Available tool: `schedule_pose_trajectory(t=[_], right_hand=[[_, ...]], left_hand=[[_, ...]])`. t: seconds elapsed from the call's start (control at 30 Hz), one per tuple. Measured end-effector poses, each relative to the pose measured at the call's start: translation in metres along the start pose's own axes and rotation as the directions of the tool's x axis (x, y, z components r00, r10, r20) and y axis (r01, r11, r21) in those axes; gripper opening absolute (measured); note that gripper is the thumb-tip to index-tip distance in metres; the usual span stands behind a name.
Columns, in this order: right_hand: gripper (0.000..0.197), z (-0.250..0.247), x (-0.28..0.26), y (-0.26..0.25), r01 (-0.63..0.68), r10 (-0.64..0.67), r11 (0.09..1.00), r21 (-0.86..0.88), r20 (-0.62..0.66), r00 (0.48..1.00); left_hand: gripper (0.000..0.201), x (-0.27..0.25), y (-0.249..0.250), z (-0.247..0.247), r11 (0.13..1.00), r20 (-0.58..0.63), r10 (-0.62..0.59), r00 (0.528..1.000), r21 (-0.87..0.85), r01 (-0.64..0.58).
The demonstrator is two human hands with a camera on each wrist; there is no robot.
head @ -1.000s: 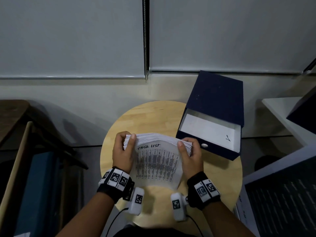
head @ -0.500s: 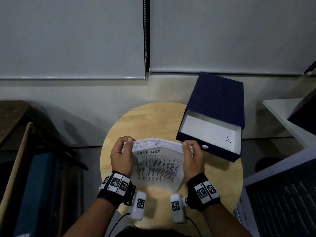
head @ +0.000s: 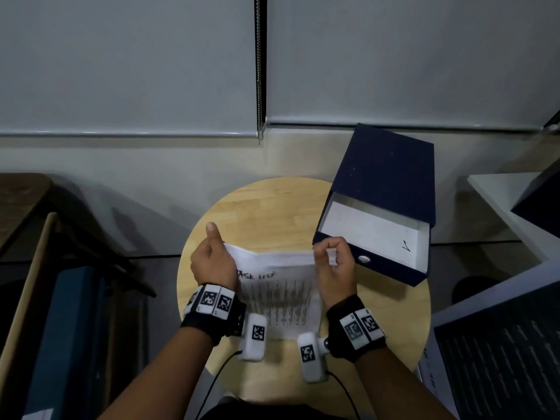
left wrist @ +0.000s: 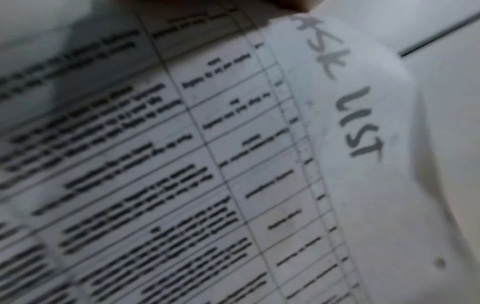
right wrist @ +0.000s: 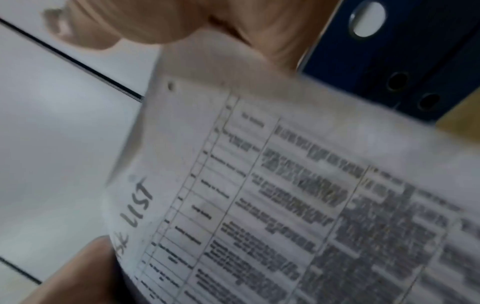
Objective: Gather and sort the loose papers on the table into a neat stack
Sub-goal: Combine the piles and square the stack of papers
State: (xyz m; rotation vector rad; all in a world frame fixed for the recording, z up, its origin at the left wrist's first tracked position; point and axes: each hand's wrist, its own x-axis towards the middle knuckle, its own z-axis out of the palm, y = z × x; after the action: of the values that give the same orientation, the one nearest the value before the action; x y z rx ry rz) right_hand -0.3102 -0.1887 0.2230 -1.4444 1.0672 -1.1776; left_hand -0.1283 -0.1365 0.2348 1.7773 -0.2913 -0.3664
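Observation:
A thick stack of white papers (head: 280, 286) stands on edge on the round wooden table (head: 266, 213), its front sheet a printed table headed "TASK LIST" (left wrist: 355, 115). My left hand (head: 212, 262) holds the stack's left side, thumb raised. My right hand (head: 333, 265) grips the right side, fingers curled over the top edge. The printed sheet (right wrist: 285, 205) fills both wrist views, blurred. The right hand's fingers (right wrist: 145, 22) show above the sheet in the right wrist view.
A dark blue binder box (head: 381, 201), open end towards me, lies on the table's right part, close to my right hand. A white shelf (head: 500, 201) and a dark panel (head: 500, 353) stand at the right. Wooden furniture (head: 30, 244) is at the left.
The stack has dropped lower and towards me. My left thumb has lifted off the front sheet, and my right fingers have curled over the top edge.

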Motion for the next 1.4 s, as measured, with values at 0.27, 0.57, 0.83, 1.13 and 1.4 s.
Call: schedule_pose_trajectory(t=[0.27,0.57,0.83,1.13,1.4], right_hand=[[0.032,-0.008,-0.017,0.025,-0.232,0.263,0.963,-0.138,0.282,0.923],[0.027,-0.016,0.009,0.020,-0.226,0.226,0.974,-0.016,0.113,0.968],[0.067,-0.008,-0.017,0.041,-0.251,0.288,0.934,-0.253,0.123,0.950],[0.056,-0.014,-0.018,0.031,-0.066,0.065,0.996,-0.056,-0.019,0.998],[0.029,0.001,-0.001,0.018,-0.069,0.067,0.998,-0.003,-0.144,0.987]], left_hand=[[0.080,0.034,-0.009,-0.010,0.992,0.049,-0.088,0.995,0.091,0.084],[0.060,0.030,-0.046,-0.028,0.945,0.681,0.266,0.682,-0.045,-0.324],[0.056,0.005,-0.081,-0.022,0.920,0.642,0.252,0.724,0.074,-0.386],[0.070,0.001,-0.076,-0.031,0.954,0.616,0.264,0.742,-0.052,-0.296],[0.027,0.005,-0.026,-0.005,0.935,0.404,0.257,0.878,-0.334,-0.120]])
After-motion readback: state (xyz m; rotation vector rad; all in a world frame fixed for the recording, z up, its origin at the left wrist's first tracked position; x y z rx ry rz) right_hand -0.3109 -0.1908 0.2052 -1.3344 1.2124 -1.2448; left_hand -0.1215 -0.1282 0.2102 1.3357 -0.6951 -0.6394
